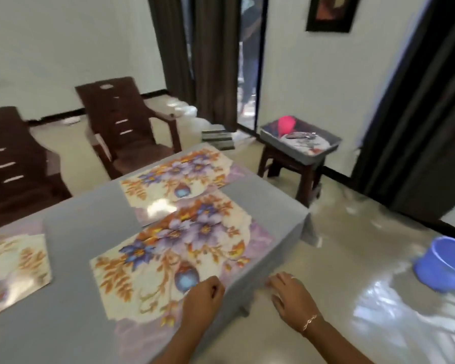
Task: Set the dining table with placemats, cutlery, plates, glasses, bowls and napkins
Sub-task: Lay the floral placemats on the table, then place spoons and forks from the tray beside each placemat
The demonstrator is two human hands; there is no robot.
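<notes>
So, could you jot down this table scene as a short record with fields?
tablecloth: grey
placemats: three floral ones showing: near placemat, far placemat, left placemat
left hand: fingers curled on near placemat's edge; grip unclear
right hand: fingers straight, beside the cloth's hanging side
tray: on stool, holds pink cup and cutlery
plates, glasses, bowls: none seen on table

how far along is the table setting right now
Done: near placemat, far placemat and left placemat lie on the table. In hand: left hand at the near mat's edge, right hand by the table edge. Left: plates, glasses, bowls, napkins; cutlery and a pink cup sit on the tray.
</notes>
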